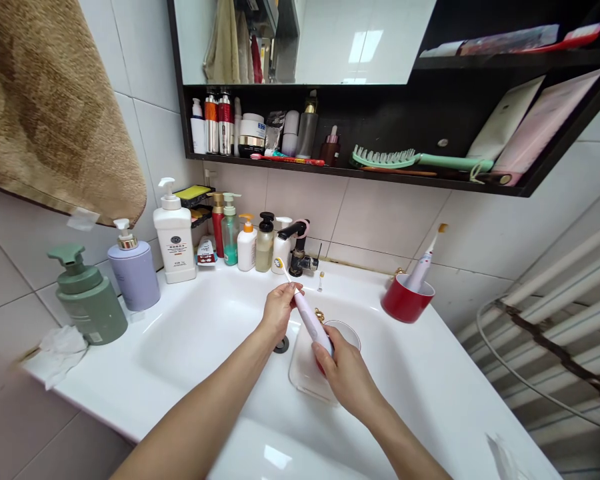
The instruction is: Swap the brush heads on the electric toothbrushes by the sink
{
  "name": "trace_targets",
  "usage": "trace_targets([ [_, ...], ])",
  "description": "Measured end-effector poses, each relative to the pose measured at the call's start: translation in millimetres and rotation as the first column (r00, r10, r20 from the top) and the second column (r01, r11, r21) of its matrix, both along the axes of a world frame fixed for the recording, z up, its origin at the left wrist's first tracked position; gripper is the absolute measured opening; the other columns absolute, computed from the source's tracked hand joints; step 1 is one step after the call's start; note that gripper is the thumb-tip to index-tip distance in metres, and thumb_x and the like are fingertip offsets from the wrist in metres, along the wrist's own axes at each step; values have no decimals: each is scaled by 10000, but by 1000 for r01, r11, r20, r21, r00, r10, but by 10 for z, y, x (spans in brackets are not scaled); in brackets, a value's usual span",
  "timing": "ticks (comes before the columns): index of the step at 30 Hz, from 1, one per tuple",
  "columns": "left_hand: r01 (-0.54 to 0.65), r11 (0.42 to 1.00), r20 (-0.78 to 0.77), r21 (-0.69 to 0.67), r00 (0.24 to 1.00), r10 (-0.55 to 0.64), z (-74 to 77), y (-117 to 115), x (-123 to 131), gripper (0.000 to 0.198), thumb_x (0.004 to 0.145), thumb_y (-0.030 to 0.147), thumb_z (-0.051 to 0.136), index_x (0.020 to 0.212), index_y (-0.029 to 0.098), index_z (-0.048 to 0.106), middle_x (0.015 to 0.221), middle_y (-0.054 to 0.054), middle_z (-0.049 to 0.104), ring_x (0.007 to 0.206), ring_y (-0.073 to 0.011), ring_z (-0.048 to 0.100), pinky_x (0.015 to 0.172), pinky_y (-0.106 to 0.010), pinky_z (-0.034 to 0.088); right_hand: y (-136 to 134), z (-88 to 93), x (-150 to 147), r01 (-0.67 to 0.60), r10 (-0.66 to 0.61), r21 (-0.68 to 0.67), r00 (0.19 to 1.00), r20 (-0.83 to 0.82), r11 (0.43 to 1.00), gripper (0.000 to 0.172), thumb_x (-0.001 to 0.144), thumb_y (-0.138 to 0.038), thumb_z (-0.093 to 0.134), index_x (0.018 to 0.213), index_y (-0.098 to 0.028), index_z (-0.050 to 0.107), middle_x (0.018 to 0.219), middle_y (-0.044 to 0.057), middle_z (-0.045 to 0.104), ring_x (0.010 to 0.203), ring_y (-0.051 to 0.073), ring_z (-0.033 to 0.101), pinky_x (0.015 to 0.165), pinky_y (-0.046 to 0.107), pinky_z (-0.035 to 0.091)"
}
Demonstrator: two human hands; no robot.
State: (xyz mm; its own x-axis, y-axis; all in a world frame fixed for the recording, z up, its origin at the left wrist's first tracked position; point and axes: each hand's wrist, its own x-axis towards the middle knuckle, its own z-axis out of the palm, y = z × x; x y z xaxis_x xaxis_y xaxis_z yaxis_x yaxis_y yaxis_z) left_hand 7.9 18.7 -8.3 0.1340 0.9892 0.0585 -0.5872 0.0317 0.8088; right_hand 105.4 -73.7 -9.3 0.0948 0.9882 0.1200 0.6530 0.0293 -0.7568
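Note:
A pale lilac electric toothbrush (307, 316) is tilted over the white sink (200, 327), its bristles up and to the left. My right hand (347, 373) is wrapped round the lower handle. At the neck, just under the brush head, the fingers of my left hand (279, 308) pinch it. Beneath my right hand, a rectangular translucent tray (303, 378) lies in the basin, and a white-rimmed cup (351, 331) is partly hidden by that hand. A loose brush head (321, 281) stands on the ledge beside the black faucet (297, 250).
On the right counter, a red cup (405, 303) holds another electric toothbrush (423, 267). Pump bottles (175, 243) line the back and left edge. Above hangs a dark mirror cabinet (380, 127) with cosmetics and a green hairbrush (420, 160). A brown towel (55, 100) hangs at left.

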Motion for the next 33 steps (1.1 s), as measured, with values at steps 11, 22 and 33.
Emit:
trace_targets([
  [11,69,997,71,20,995,-71,61,-25,-20,209,557,307,539,641,117,528,525,9,500,506,-65,447,534,-197,331,-50,52,-84,-173,117,-124,924,-364,977,233,688,-418,337,705,-194,397,579,-29,402,460,84,409,435,217,337],
  [22,50,998,162,-40,986,-43,44,-9,-35,169,546,260,551,630,117,521,514,10,515,504,-66,473,556,-199,347,-64,85,-87,-247,147,-172,881,-450,954,250,705,-427,309,668,-184,354,588,-41,397,442,56,383,415,197,317],
  [33,25,998,151,-58,988,-16,61,-29,-29,172,538,243,560,634,105,524,507,5,530,511,-69,485,561,-193,354,-48,78,-81,-182,136,-154,954,-267,971,223,712,-397,302,755,-194,383,576,-41,404,444,73,407,417,203,330],
])
